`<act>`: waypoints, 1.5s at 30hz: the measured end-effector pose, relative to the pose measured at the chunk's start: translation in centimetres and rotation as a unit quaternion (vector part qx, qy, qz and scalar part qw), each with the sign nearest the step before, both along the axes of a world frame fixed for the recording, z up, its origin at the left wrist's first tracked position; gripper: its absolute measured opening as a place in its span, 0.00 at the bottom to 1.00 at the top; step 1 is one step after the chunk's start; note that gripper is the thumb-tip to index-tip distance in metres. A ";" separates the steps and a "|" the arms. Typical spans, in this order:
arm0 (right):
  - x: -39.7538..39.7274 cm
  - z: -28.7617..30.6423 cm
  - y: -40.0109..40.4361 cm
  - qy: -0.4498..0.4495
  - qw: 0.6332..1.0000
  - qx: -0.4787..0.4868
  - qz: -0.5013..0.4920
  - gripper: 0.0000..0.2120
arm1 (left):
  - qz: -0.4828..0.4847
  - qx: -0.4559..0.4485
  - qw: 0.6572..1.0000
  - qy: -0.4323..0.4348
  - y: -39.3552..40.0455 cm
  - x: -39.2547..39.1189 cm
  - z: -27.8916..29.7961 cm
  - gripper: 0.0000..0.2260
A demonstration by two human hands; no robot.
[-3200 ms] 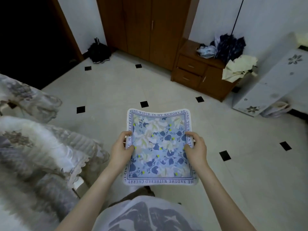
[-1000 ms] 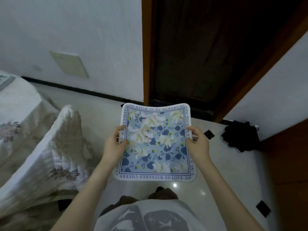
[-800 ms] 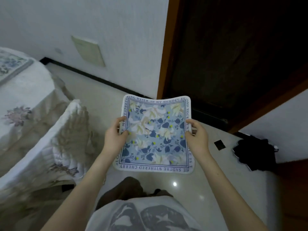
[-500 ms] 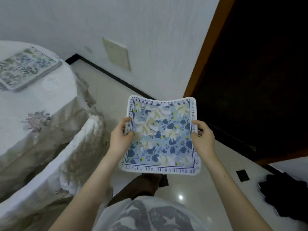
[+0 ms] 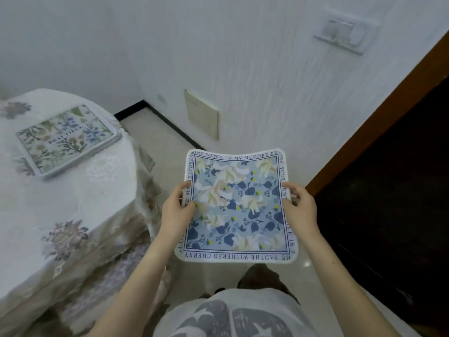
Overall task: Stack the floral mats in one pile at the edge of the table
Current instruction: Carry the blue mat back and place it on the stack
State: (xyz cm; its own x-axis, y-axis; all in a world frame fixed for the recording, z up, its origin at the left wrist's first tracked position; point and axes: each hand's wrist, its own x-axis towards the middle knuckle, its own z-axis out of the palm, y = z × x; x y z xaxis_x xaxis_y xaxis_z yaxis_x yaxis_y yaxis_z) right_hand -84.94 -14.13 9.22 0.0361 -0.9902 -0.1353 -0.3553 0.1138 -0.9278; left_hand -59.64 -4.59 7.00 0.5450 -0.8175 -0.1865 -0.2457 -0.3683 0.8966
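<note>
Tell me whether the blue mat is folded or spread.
Spread: the blue floral mat shows its full face, sagging slightly between both hands.

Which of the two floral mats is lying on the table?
The green-toned mat printed BEAUTIFUL lies on the table. The blue mat is held in the air by both hands.

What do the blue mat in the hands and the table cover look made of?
Blue mat: soft printed fabric, matte, probably thin foam or fleece; it sags between the left hand and right hand, and its white edge looks fuzzy. Table cover: pale cloth with embroidered-looking flowers, slightly shiny; it drapes in folds over the edge. Exact fibres cannot be told.
</note>
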 end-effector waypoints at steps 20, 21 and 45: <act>23.3 0.0 -34.5 0.019 0.967 0.004 0.253 0.18 | 0.282 -0.017 0.959 0.017 -23.0 13.7 -0.4 0.20; 24.8 -0.1 -35.4 0.021 0.963 0.005 0.268 0.18 | 0.299 -0.015 0.954 0.018 -23.5 14.5 -0.3 0.21; 66.3 0.2 -41.7 -0.006 0.834 0.023 0.551 0.16 | 0.578 -0.017 0.815 -0.021 -24.1 41.2 -0.7 0.20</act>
